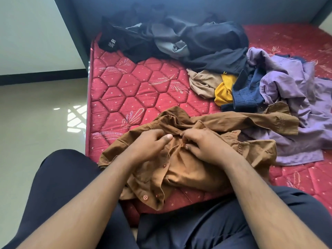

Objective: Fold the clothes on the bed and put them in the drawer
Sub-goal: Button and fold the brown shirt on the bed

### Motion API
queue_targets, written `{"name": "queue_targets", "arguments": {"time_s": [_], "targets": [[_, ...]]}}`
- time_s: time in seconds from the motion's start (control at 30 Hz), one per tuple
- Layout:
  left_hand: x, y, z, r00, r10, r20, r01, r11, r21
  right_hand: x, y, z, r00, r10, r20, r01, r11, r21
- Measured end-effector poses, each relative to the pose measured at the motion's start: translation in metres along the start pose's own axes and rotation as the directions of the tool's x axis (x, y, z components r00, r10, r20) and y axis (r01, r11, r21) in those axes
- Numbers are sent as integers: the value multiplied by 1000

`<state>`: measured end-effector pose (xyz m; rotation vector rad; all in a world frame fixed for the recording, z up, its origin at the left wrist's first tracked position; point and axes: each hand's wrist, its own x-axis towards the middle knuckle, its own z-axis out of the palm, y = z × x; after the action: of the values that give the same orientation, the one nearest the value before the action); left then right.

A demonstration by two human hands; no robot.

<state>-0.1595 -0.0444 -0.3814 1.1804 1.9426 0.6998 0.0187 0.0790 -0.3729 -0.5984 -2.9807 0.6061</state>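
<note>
A crumpled brown button shirt lies on the near corner of the red quilted mattress. My left hand has its fingers curled into the shirt's front near the button strip. My right hand pinches the cloth at a button just beside it. The two hands almost touch. One brown sleeve stretches off to the right. No drawer is in view.
A purple shirt lies right of the brown one. Beyond it sit a navy garment, a yellow one and a beige one. A dark pile lies at the bed's far side. Tiled floor is on the left.
</note>
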Motion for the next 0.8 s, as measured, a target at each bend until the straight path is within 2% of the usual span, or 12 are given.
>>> {"name": "queue_targets", "arguments": {"time_s": [0.07, 0.13, 0.23, 0.33, 0.4, 0.47, 0.53, 0.57, 0.63, 0.67, 0.73, 0.8], "targets": [[18, 8, 12, 1000, -22, -7, 22, 991, 131, -3, 6, 5, 988, 135, 77, -136, 991, 10], [27, 14, 24, 993, -86, 87, 63, 968, 245, -15, 12, 9, 973, 229, 22, -229, 973, 32], [26, 17, 39, 991, -87, 99, 82, 995, 51, -31, 12, 2, 962, 270, 28, -271, 958, 89], [17, 11, 56, 994, -105, 7, 104, 976, -191, -39, 11, -5, 963, 260, 66, -268, 951, 156], [10, 8, 64, 981, -171, -91, 133, 937, -324, -41, 13, -7, 966, 256, 17, -253, 939, 234], [6, 6, 65, 945, -287, -156, 180, 857, -482, -42, 11, -8, 959, 263, -103, -225, 933, 280], [4, 7, 62, 928, -369, -57, 244, 715, -655, -41, 7, -9, 950, 249, -189, -190, 940, 284], [3, 8, 60, 932, -361, 26, 268, 640, -721, -39, 5, -7, 953, 230, -198, -171, 946, 275], [1, 10, 58, 952, -258, 166, 287, 555, -781, -37, 6, -4, 965, 194, -179, -142, 954, 265], [0, 11, 58, 963, -192, 191, 267, 567, -779, -35, 7, -4, 969, 181, -170, -131, 954, 271], [-5, 14, 59, 978, -121, 168, 207, 618, -758, -35, 9, -1, 971, 164, -173, -110, 952, 287], [-5, 16, 58, 985, -134, 106, 168, 653, -738, -34, 9, 0, 972, 146, -184, -87, 952, 295]]}}
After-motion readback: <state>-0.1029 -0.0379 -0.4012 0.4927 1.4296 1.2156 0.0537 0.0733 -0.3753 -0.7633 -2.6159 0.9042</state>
